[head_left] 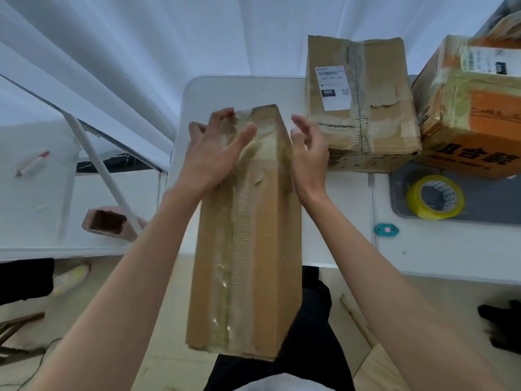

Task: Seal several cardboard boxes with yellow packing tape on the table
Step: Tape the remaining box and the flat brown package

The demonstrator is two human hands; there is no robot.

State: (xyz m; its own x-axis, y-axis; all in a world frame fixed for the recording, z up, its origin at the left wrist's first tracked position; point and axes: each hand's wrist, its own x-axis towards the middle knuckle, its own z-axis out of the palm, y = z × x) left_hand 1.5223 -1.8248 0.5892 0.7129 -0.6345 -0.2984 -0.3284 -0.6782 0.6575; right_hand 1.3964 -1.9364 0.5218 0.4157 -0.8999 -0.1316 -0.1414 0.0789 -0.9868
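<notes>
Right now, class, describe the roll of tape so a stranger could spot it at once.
Start at the white table, then find the dark grey tray on its right side. The tape roll lies there below the orange box: round, bright yellow, hollow-centred.

White table (352, 249) carries long box (248, 235), two boxes, grey mat (479, 204), perhaps teal tag (386, 230).

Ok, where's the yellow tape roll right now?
In the head view, the yellow tape roll lies on the grey tray at the table's right, below the orange box.
</notes>
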